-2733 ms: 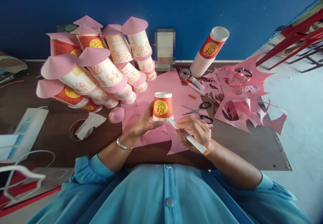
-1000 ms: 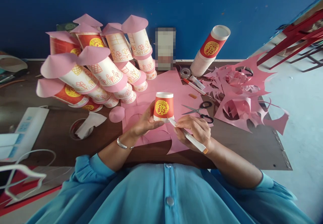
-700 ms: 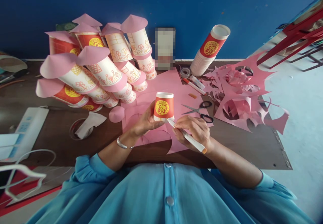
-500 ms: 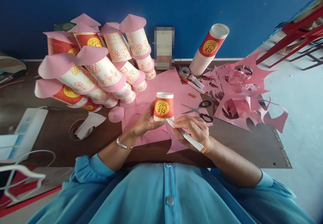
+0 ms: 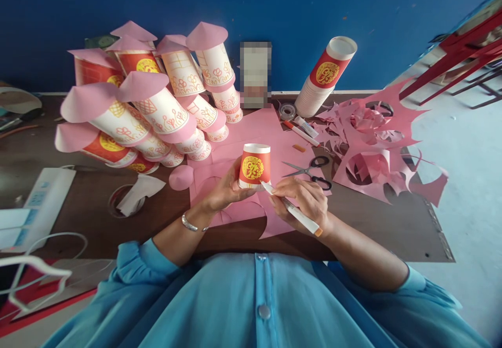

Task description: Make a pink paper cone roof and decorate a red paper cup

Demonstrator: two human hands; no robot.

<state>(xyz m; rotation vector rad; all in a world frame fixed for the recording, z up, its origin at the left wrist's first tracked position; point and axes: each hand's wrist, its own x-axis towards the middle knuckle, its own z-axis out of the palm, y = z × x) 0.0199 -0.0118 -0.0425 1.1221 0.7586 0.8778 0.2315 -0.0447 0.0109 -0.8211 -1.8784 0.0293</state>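
Observation:
A red paper cup (image 5: 257, 167) with a yellow emblem and white rims is held in my left hand (image 5: 228, 190), its wider-looking base toward me and my fingers around its left side and underneath. My right hand (image 5: 301, 201) grips a white marker (image 5: 300, 216) with an orange end. The marker's tip meets the cup's lower edge, where faint yellowish strokes show. Under both hands lies pink paper (image 5: 235, 214) with round outlines. Open scissors (image 5: 308, 170) with black handles rest on it, to the right, near a small orange marker cap (image 5: 298, 148).
Several cup towers with pink cone roofs (image 5: 143, 86) stand at the left. A stack of cups (image 5: 325, 76) rises at the back right, beside a tape roll (image 5: 287, 111), glue tube and marker. Pink scraps (image 5: 376, 149) cover the right side. Another tape roll (image 5: 117, 201) lies left.
The right hand and marker have shifted slightly to the right along the cup's lower edge. The left hand and cup stay nearly in place.

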